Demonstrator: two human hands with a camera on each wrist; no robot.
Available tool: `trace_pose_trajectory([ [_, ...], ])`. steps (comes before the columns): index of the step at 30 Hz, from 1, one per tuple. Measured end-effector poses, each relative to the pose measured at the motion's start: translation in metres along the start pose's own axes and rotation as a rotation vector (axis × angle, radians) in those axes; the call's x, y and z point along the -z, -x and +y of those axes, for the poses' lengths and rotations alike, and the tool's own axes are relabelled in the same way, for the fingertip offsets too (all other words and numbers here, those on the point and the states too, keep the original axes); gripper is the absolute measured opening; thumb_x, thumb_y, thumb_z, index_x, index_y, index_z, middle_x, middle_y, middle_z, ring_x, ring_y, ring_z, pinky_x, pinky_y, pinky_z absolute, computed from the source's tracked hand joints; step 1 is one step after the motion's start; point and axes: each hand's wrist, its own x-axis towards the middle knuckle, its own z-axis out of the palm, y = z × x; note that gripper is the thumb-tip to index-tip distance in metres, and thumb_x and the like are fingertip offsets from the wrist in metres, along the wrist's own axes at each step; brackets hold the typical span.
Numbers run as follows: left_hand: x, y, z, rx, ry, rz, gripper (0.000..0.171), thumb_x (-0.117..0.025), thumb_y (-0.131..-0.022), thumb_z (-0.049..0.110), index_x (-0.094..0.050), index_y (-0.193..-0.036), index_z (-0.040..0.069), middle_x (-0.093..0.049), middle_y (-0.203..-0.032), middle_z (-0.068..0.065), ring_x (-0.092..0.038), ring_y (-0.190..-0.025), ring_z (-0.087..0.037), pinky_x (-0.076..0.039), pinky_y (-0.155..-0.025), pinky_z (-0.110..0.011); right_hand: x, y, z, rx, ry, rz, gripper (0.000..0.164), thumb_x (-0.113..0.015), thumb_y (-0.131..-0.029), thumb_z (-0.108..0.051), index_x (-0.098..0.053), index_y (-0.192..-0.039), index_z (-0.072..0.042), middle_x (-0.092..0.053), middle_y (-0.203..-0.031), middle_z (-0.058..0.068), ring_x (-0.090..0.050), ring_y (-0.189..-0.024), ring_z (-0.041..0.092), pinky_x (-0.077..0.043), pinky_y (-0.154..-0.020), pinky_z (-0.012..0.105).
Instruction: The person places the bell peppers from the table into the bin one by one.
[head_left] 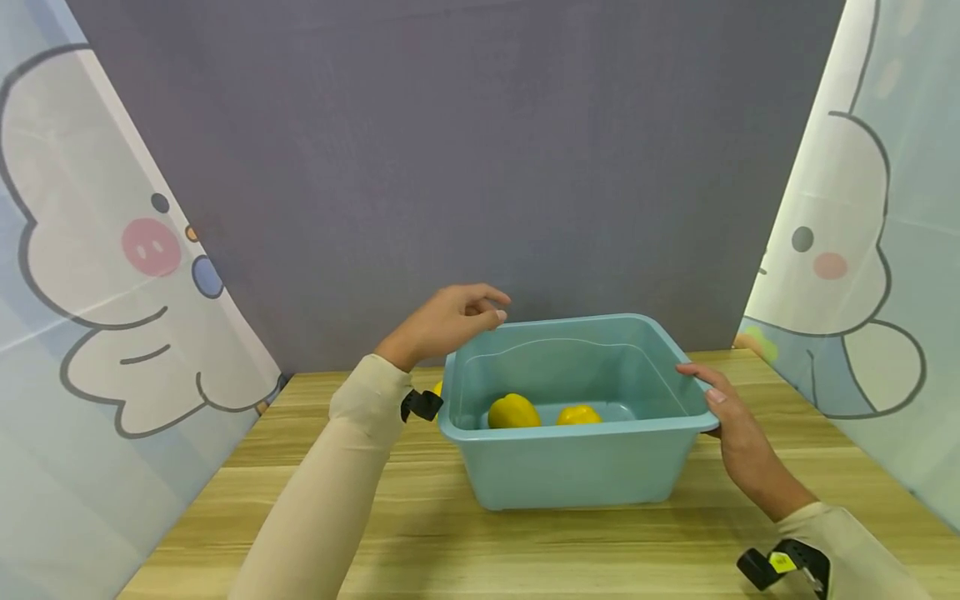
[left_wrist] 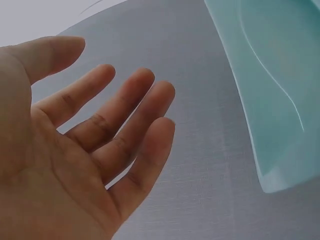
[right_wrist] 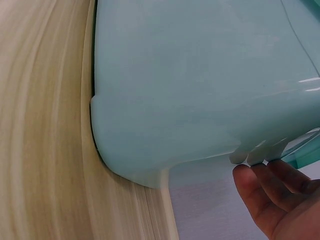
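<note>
A light blue plastic basin (head_left: 573, 467) stands on the wooden table. Inside it lie two yellow things, a rounded, pepper-like one (head_left: 513, 412) on the left and a lobed one (head_left: 577, 415) near the middle, partly hidden by the front rim. My right hand (head_left: 742, 437) grips the basin's right rim, thumb on top and fingers underneath; in the right wrist view those fingers (right_wrist: 272, 187) touch the outer wall. Close to the back left corner of the rim, my left hand (head_left: 450, 323) is raised. The left wrist view shows its fingers (left_wrist: 125, 115) loosely spread, holding nothing.
Part of another yellow thing (head_left: 438, 388) shows just left of the basin, mostly hidden behind it. A grey panel (head_left: 480, 167) rises at the table's back edge. Cartoon-printed curtains (head_left: 90, 467) flank both sides of the wooden table (head_left: 420, 542).
</note>
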Motion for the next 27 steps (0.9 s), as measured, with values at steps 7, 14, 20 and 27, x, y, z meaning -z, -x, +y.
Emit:
trace_pose_trajectory([
  [7,-0.007,0.007,-0.007,-0.028,-0.108,0.148,0.029,-0.056,-0.102,0.038,-0.068,-0.124,0.025,-0.069,-0.101,0.014,-0.063,-0.096,-0.009,-0.051,-0.087,-0.038,-0.002,-0.001,0.0,-0.007,0.009,0.003,0.049,-0.015,-0.11,-0.024,-0.038,-0.15,-0.007,-0.035,-0.144,-0.01,-0.047,-0.11,0.013,-0.046,-0.077,0.026],
  [14,-0.01,0.016,-0.01,-0.064,-0.226,0.266,0.027,-0.059,-0.1,0.04,-0.071,-0.118,0.024,-0.07,-0.099,0.013,-0.064,-0.089,-0.007,-0.053,-0.079,-0.039,-0.002,0.0,0.002,-0.014,0.008,0.0,0.049,-0.014,-0.11,-0.024,-0.037,-0.15,-0.008,-0.033,-0.145,-0.01,-0.046,-0.111,0.013,-0.045,-0.078,0.026],
  [20,-0.016,0.024,-0.02,-0.072,-0.35,0.342,0.026,-0.058,-0.098,0.037,-0.073,-0.114,0.024,-0.07,-0.1,0.013,-0.064,-0.09,-0.007,-0.052,-0.077,-0.04,-0.002,-0.001,0.002,-0.013,0.006,-0.002,0.05,-0.015,-0.109,-0.025,-0.038,-0.15,-0.008,-0.033,-0.145,-0.01,-0.046,-0.111,0.013,-0.045,-0.078,0.026],
  [27,-0.022,0.034,-0.033,-0.111,-0.475,0.447,0.026,-0.06,-0.096,0.037,-0.076,-0.109,0.021,-0.071,-0.099,0.005,-0.065,-0.086,-0.015,-0.052,-0.065,-0.037,-0.002,0.0,0.0,-0.007,0.003,-0.003,0.05,-0.014,-0.11,-0.024,-0.037,-0.15,-0.007,-0.032,-0.146,-0.009,-0.046,-0.112,0.014,-0.045,-0.079,0.026],
])
